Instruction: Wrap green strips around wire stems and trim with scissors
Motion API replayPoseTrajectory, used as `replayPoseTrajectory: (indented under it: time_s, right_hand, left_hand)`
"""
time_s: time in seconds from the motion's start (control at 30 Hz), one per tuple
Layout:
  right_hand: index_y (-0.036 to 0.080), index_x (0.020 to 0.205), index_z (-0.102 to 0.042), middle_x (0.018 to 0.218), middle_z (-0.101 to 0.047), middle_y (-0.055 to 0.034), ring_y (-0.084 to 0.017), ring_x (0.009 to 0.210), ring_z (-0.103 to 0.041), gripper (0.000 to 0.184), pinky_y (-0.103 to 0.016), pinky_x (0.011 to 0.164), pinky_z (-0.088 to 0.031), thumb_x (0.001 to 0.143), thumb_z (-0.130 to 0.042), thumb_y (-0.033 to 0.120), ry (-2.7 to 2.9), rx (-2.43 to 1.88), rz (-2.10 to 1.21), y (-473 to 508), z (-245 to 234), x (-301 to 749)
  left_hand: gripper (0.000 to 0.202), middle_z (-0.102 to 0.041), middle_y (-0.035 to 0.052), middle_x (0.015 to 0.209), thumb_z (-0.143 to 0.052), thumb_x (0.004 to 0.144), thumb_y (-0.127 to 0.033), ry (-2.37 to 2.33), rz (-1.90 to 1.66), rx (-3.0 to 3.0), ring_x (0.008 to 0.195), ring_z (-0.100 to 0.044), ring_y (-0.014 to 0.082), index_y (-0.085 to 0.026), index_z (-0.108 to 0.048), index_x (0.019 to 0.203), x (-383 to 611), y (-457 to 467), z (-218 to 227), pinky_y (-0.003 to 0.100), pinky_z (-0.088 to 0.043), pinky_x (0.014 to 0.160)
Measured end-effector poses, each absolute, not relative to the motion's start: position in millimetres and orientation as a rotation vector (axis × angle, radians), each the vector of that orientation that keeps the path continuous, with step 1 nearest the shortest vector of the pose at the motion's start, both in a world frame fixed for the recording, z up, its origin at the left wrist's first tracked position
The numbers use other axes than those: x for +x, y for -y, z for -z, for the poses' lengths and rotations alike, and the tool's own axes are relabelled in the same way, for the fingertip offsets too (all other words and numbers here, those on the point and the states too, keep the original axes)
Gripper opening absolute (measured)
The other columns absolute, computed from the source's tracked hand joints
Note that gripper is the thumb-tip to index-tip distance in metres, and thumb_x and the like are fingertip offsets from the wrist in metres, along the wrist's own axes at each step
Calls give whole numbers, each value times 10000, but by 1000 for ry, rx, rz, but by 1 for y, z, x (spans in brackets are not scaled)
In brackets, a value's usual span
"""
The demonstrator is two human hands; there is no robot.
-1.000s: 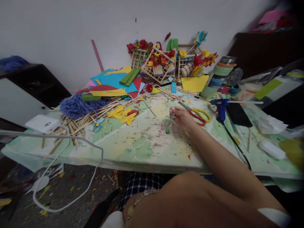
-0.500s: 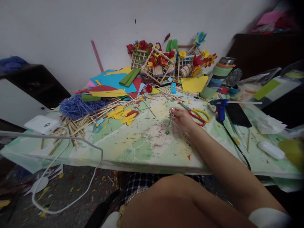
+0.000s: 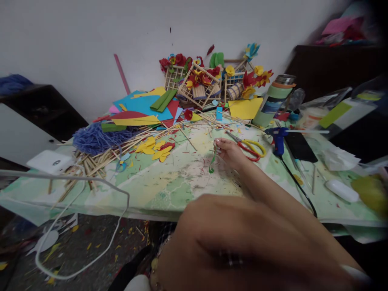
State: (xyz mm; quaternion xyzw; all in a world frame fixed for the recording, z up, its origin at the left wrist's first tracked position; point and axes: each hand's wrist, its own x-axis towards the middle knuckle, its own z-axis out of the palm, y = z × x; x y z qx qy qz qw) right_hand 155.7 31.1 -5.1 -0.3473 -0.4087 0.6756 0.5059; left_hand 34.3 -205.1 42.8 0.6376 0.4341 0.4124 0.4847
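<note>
Over the middle of the table, my right hand [image 3: 228, 152] pinches a thin green strip [image 3: 211, 165], perhaps paper, between thumb and fingertips. The strip hangs down and curls at its lower end. Very close to the camera, my left hand [image 3: 230, 230] crosses in front of my right forearm, large and smeared by motion. Its fingers are too blurred to read, and so is anything in them. Just right of my right hand lie scissors [image 3: 253, 150] with red and yellow handles. Yellow paper petals [image 3: 154, 148] are spread to the left.
A blue glue gun [image 3: 278, 139] with its black cord stands at right, near a tumbler [image 3: 273, 101]. Stick frames with paper flowers [image 3: 198, 83] lean at the back. Blue yarn [image 3: 100, 139], thin sticks [image 3: 91, 165] and a white cable [image 3: 121, 218] occupy the left.
My left hand has risen from the lower edge and come across in front of my right forearm. My right hand keeps its pinch on the green strip. The view has shifted slightly.
</note>
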Motion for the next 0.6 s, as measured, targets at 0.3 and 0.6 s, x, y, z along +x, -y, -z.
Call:
replayPoseTrajectory:
  time_s: [0.3, 0.6]
  right_hand:
    - [183, 606, -621, 632, -519, 35, -75, 557, -376, 175, -234, 541, -303, 556, -775, 249, 1004, -779, -1639, -28, 5, 155]
    - [207, 654, -615, 639, -534, 21, -102, 573, -421, 154, -264, 577, -331, 588, -745, 256, 1042, -861, -1607, -31, 9, 154]
  left_hand:
    - [189, -725, 18, 833, -573, 865, -261, -816, -1532, 1484, 472, -582, 86, -257, -709, 996, 27, 143, -85, 236, -522, 500]
    - [231, -712, 27, 898, -556, 875, -241, -807, -1495, 1473, 492, -582, 84, -263, -678, 1070, 26, 142, -82, 233, -521, 502]
